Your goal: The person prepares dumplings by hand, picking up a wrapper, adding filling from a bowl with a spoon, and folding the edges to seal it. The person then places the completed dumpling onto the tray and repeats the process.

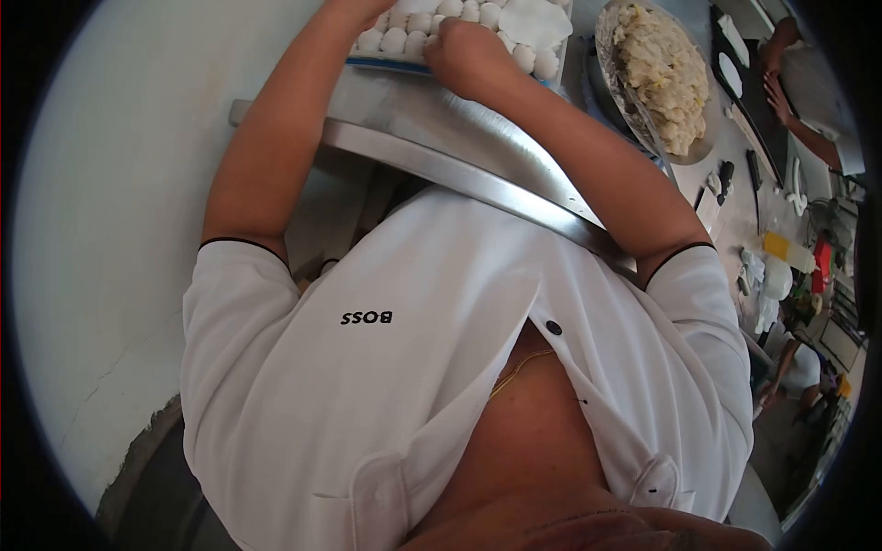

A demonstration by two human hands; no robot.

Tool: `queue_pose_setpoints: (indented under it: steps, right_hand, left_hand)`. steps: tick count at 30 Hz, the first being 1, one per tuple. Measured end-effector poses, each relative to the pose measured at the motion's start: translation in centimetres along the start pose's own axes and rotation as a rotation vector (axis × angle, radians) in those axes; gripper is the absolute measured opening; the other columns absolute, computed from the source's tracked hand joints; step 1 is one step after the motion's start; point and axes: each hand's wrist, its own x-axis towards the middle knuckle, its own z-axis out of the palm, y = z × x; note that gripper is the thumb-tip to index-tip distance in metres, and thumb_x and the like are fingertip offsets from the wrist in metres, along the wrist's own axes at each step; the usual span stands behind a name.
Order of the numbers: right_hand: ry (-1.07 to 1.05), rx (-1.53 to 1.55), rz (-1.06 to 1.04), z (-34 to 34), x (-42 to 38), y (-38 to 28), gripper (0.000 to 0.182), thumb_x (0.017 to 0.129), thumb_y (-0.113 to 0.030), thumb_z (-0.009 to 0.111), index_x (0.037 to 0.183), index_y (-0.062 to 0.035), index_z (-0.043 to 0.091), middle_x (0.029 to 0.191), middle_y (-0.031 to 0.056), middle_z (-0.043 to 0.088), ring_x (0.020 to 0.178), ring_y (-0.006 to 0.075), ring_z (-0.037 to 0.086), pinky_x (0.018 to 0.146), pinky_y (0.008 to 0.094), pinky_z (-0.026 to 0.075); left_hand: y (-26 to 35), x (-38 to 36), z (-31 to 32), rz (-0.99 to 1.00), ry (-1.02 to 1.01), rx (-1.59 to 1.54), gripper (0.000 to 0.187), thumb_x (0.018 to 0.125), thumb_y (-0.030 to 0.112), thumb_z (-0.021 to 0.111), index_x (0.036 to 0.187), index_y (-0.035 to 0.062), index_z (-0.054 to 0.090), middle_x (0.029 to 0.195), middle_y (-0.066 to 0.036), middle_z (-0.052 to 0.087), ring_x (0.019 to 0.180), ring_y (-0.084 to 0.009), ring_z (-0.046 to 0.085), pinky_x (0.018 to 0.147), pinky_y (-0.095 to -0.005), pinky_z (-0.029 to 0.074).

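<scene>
In the head view, a tray [390, 63] with a blue edge lies at the top, holding rows of small white rounded pieces that look like dumplings [393, 40]. My right hand [473, 57] is over the tray's near side, its fingers curled down among these pieces; whatever is in them is hidden. A flat white sheet, perhaps dough [535, 22], lies on the pieces to its right. My left hand [369, 9] is at the tray's far left, mostly cut off by the top edge, and its fingers do not show.
The metal table edge [441, 170] runs close to my body. Right of the tray stands a big bowl of pale, lumpy mash [657, 73]. Farther right, a co-worker's hand [776, 96] rests at a black board [749, 101], near knives [755, 179] and a yellow bottle [788, 250].
</scene>
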Motion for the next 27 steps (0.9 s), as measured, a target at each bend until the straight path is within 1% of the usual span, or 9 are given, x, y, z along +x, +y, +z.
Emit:
queue_pose_setpoints:
  steps: [2,7,12,15,17,21,23,26,27]
  right_hand:
    - [-0.076,-0.183,-0.210,-1.6,-0.9,0.0,0.030,0.082,-0.018,0.058,0.095,0.0094,0.062,0.094,0.0288,0.067,0.085,0.0408,0.067,0.077,0.0480,0.053]
    - [-0.102,-0.087,-0.042,-1.1,-1.9,1.3,0.031,0.086,-0.019,0.052,0.099,0.0070,0.060,0.092,0.0309,0.065,0.090,0.0450,0.063,0.085,0.0481,0.049]
    - [-0.054,0.016,-0.058,0.3,-1.4,1.1,0.032,0.085,-0.018,0.054,0.100,0.0104,0.058,0.094,0.0311,0.065,0.089,0.0424,0.065,0.081,0.0487,0.051]
    - [-0.030,0.011,-0.105,0.3,-1.7,1.5,0.028,0.085,-0.018,0.054,0.099,0.0057,0.060,0.095,0.0278,0.067,0.088,0.0426,0.065,0.081,0.0488,0.051]
    - [-0.079,-0.165,-0.282,-2.1,-3.1,1.2,0.024,0.085,-0.018,0.054,0.095,0.0014,0.063,0.094,0.0238,0.068,0.088,0.0418,0.065,0.081,0.0487,0.051]
    - [-0.037,-0.101,-0.046,-8.3,-7.2,4.3,0.022,0.087,-0.018,0.053,0.097,-0.0032,0.066,0.092,0.0226,0.067,0.090,0.0393,0.064,0.079,0.0481,0.050]
    - [0.165,-0.038,0.035,-11.4,-10.3,7.6,0.021,0.088,-0.021,0.054,0.097,-0.0059,0.065,0.092,0.0217,0.067,0.088,0.0403,0.064,0.078,0.0482,0.049]
    - [0.271,-0.196,0.151,-15.6,-14.3,12.7,0.026,0.089,-0.028,0.057,0.095,-0.0032,0.064,0.091,0.0240,0.067,0.086,0.0410,0.065,0.079,0.0480,0.050]
    - [0.147,-0.338,0.336,-16.6,-15.9,13.7,0.029,0.088,-0.030,0.059,0.096,-0.0024,0.064,0.091,0.0251,0.067,0.087,0.0408,0.065,0.079,0.0481,0.050]
  left_hand:
    - [-0.3,-0.1,-0.3,-0.005,0.025,0.052,0.028,0.081,0.012,0.062,0.102,-0.0063,0.064,0.094,-0.022,0.068,0.085,-0.0266,0.066,0.075,-0.0358,0.052]
    - [-2.3,0.9,0.6,0.256,0.147,0.385,0.034,0.081,0.017,0.059,0.105,-0.0060,0.061,0.100,-0.031,0.065,0.096,-0.0438,0.063,0.084,-0.0439,0.050]
    - [-1.6,0.5,0.5,0.230,0.089,0.415,0.034,0.082,0.017,0.058,0.108,-0.0049,0.061,0.103,-0.031,0.064,0.101,-0.0449,0.061,0.089,-0.0446,0.049]
    - [-1.9,0.4,0.3,0.217,0.039,0.422,0.033,0.084,0.018,0.058,0.108,-0.0039,0.061,0.106,-0.031,0.064,0.102,-0.0443,0.061,0.090,-0.0443,0.049]
    - [-2.0,0.2,0.0,0.240,0.034,0.414,0.033,0.085,0.018,0.058,0.109,-0.0034,0.061,0.107,-0.031,0.063,0.102,-0.0440,0.061,0.090,-0.0441,0.049]
    - [-0.2,-1.4,0.7,0.309,-0.054,0.419,0.032,0.086,0.018,0.057,0.111,-0.0023,0.064,0.105,-0.027,0.065,0.101,-0.0411,0.063,0.089,-0.0426,0.049]
    - [0.3,-1.9,0.9,0.371,-0.115,0.395,0.032,0.086,0.018,0.057,0.111,-0.0022,0.064,0.104,-0.026,0.066,0.100,-0.0399,0.063,0.089,-0.0418,0.050]
    - [1.5,-2.9,1.6,0.423,-0.111,0.386,0.033,0.087,0.017,0.056,0.113,-0.0012,0.064,0.106,-0.023,0.067,0.097,-0.0351,0.066,0.087,-0.0389,0.051]
    - [2.7,-3.7,1.9,0.474,-0.146,0.355,0.030,0.089,0.017,0.054,0.108,-0.0032,0.065,0.101,-0.023,0.068,0.092,-0.0349,0.067,0.082,-0.0408,0.053]
